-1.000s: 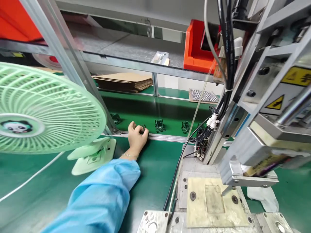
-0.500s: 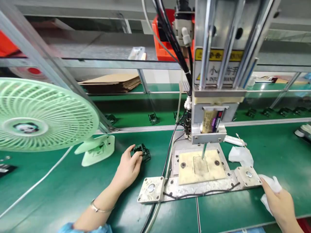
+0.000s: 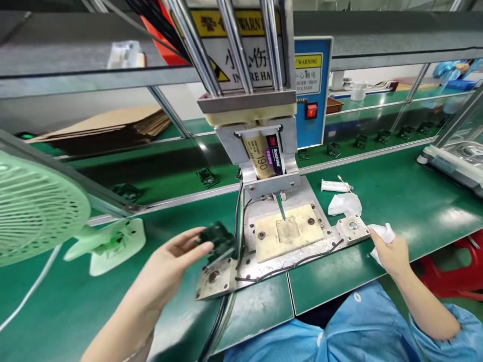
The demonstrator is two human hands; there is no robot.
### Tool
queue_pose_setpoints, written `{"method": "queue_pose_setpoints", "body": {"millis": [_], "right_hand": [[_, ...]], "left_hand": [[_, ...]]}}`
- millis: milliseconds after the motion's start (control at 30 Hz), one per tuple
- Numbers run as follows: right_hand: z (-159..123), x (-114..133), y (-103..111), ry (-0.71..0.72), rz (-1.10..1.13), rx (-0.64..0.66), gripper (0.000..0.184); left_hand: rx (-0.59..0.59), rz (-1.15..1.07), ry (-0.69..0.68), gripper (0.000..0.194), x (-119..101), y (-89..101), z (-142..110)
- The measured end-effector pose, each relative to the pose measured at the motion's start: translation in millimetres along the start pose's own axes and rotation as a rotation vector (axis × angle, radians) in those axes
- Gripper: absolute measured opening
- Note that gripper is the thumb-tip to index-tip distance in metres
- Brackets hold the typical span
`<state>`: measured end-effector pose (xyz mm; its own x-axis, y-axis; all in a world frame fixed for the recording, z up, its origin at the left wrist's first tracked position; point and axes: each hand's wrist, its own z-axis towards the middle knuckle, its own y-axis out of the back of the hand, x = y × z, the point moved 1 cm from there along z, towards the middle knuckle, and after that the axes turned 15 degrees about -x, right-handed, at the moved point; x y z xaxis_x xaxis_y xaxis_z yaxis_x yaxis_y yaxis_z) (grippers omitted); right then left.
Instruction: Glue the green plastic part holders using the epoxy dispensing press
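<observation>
A dark green circuit board assembly (image 3: 218, 242), blurred by motion, is pinched between the thumb and fingers of my left hand (image 3: 177, 256). It hangs just above the left metal button block (image 3: 214, 277) of the dispensing press. My right hand (image 3: 392, 254) grips a crumpled white tissue (image 3: 383, 236) beside the right button block (image 3: 353, 229). Between the hands lies the cream fixture plate (image 3: 264, 244), with a square recess. A thin green nozzle (image 3: 280, 207) points down at it from the labelled glue cartridge (image 3: 262, 156).
A green fan (image 3: 37, 206) stands at the left. Behind the press, several boards (image 3: 207, 177) sit along a green strip. A white tube (image 3: 335, 186) and another crumpled tissue (image 3: 345, 203) lie right of the press. Black cables (image 3: 219, 322) cross the table's front edge.
My left hand has lifted the circuit board from the table and brought it over the left button block. My right hand keeps the tissue near the right block. The view has turned right.
</observation>
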<state>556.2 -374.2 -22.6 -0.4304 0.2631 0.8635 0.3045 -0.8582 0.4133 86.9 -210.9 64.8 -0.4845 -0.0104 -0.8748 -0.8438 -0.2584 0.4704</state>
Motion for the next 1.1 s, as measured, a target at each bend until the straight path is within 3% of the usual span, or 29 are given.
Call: {"method": "queue_pose_setpoints", "body": {"millis": [167, 267, 367, 500, 667, 867, 1000, 1100], "right_hand": [[0.3, -0.8, -0.1, -0.027, 0.006, -0.007, 0.053], [0.4, -0.5, 0.5, -0.032, 0.01, -0.005, 0.052], [0.3, -0.1, 1.2, -0.049, 0.009, 0.002, 0.051], [0.7, -1.8, 1.3, -0.057, 0.005, 0.014, 0.053], [3.9, -7.8, 0.9, -0.07, 0.006, 0.042, 0.057], [7.2, -12.1, 1.6, -0.103, -0.02, 0.003, 0.059], [3.4, -16.1, 4.0, -0.101, -0.056, -0.005, 0.061], [2.5, -13.1, 6.1, -0.103, -0.063, -0.061, 0.063]], "left_hand": [[0.564, -0.207, 0.265, 0.072, -60.9, -63.8, -54.5], [0.645, -0.27, 0.259, 0.067, -77.4, -96.2, -58.7], [0.634, -0.291, 0.194, 0.069, -78.0, -116.7, -47.0], [0.6, -0.288, 0.047, 0.072, -72.7, -130.6, -33.9], [0.51, -0.166, -0.167, 0.065, -66.5, -127.8, -29.4], [0.33, 0.005, -0.338, 0.075, -56.6, -123.0, -30.4], [0.26, 0.135, -0.422, 0.114, -51.1, -104.0, -35.1], [0.066, 0.162, -0.441, 0.089, -35.3, -65.9, -36.2]]}}
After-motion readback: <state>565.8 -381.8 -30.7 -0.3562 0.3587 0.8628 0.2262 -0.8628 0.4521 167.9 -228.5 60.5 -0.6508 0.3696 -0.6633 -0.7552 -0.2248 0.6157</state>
